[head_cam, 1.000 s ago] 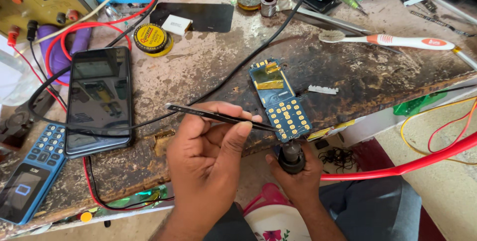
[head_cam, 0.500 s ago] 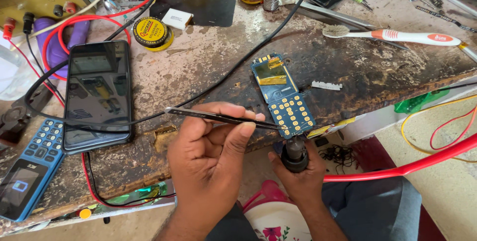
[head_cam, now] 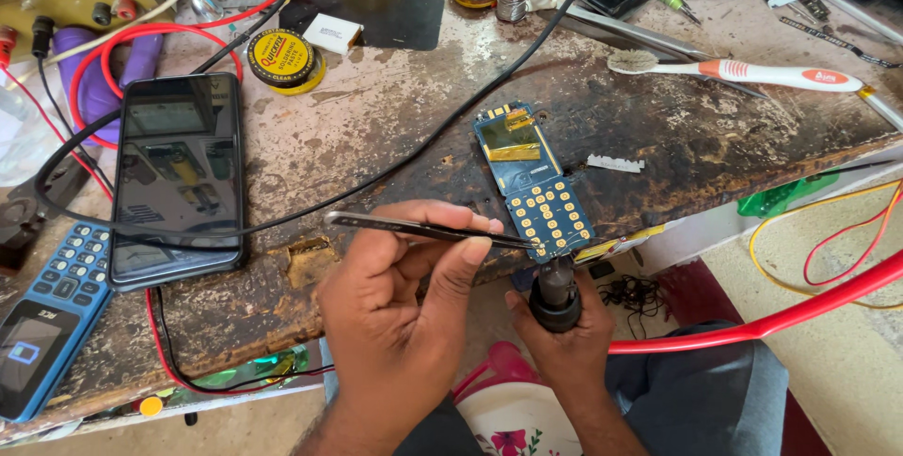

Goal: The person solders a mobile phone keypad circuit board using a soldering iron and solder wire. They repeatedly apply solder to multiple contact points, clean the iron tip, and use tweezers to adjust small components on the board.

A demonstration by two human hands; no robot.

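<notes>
— Head view: why pinch the tweezers [head_cam: 423, 228] so low?
— Your left hand [head_cam: 400, 301] fingers clamp them flat, tips steadying the blue circuit board [head_cam: 534, 183] at the bench [head_cam: 376, 127] edge; right hand [head_cam: 564, 338] grips the soldering iron [head_cam: 554, 291] upright beneath.

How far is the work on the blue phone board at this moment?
Done: the circuit board lies bare on the workbench, out of any casing. In hand: left hand holds tweezers at its lower edge, right hand a black tool beneath. Left: the board remains uncased.
</notes>
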